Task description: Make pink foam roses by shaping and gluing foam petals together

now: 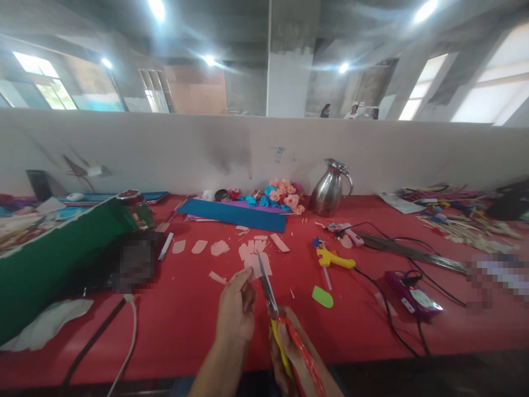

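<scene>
Between the fingertips of my left hand is the edge of a pale pink piece of paper, held just above the table. My right hand grips scissors with one yellow and one red handle. Their blades point away from me and lie over the right part of the pink paper; I cannot tell how far apart they are. Beyond the hands, several cut pink paper pieces are spread on the red table.
A yellow glue gun, a green tag and a purple power strip lie to the right, with cables. Behind are a blue sheet, paper flowers and a steel jug. A green box stands left.
</scene>
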Motion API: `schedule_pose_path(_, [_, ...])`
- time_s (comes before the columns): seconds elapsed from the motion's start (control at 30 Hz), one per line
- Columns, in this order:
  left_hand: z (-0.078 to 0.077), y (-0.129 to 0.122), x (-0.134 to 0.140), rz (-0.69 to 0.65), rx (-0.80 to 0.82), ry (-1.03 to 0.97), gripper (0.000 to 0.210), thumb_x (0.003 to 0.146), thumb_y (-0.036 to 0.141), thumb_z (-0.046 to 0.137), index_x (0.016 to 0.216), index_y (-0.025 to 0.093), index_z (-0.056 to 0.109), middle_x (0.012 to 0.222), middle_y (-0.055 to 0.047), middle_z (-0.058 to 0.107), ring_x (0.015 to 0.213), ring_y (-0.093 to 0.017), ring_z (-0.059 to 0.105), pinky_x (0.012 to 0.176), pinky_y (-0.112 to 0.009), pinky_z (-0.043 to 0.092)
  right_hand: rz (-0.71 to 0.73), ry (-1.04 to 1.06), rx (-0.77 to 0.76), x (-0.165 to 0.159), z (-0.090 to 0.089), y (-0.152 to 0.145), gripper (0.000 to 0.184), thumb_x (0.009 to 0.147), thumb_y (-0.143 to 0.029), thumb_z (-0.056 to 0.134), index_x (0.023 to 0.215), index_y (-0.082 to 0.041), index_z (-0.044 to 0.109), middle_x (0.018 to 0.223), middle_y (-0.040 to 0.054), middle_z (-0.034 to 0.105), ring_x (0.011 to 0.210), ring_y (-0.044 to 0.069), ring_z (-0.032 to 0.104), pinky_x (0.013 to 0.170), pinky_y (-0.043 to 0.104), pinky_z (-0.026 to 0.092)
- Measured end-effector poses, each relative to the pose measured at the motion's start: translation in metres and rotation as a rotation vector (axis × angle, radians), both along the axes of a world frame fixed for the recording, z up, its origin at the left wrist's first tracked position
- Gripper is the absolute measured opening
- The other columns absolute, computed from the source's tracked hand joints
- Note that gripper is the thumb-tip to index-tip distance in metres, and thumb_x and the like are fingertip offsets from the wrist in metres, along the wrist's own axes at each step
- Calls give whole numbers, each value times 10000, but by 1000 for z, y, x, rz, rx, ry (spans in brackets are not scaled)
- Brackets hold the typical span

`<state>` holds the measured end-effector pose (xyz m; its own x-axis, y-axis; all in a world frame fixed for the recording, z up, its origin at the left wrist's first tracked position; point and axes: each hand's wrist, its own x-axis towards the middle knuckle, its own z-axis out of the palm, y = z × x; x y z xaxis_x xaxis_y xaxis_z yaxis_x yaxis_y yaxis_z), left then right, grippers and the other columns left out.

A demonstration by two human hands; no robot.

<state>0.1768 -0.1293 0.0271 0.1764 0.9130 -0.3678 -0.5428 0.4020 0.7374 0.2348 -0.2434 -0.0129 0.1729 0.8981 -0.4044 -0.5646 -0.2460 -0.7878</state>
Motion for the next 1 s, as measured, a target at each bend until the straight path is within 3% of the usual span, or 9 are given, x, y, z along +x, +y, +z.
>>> schedule_pose_path(0.57, [-7, 4, 1, 44, -54, -30, 393, 502, 223, 749, 517, 194, 358, 347, 140, 257, 301, -16, 175, 364, -186, 206, -2, 4, 0, -1, -1, 2, 755, 575, -698, 648, 1141, -247, 436, 564, -84, 487, 340, 28, 402, 336, 133, 348])
schedule_pose_path(0.8, [-13, 5, -2, 27, -95, -34, 358, 508, 211, 737, 531, 193, 380, 345, 140, 271, 298, -18, 178, 360, -178, 224, -107, 98, -101, -5, -6, 1, 794, 546, -620, 725, 1186, -266, 417, 579, -81, 537, 410, 55, 513, 378, 128, 400])
schedule_pose_path(1.0, [-24, 10, -1, 35, -130, -23, 275, 528, 201, 707, 571, 183, 436, 368, 139, 279, 302, -16, 183, 356, -164, 230, 42, 55, -76, -1, -14, 5, 738, 565, -698, 653, 1136, -283, 440, 583, -67, 542, 365, 74, 504, 345, 162, 392])
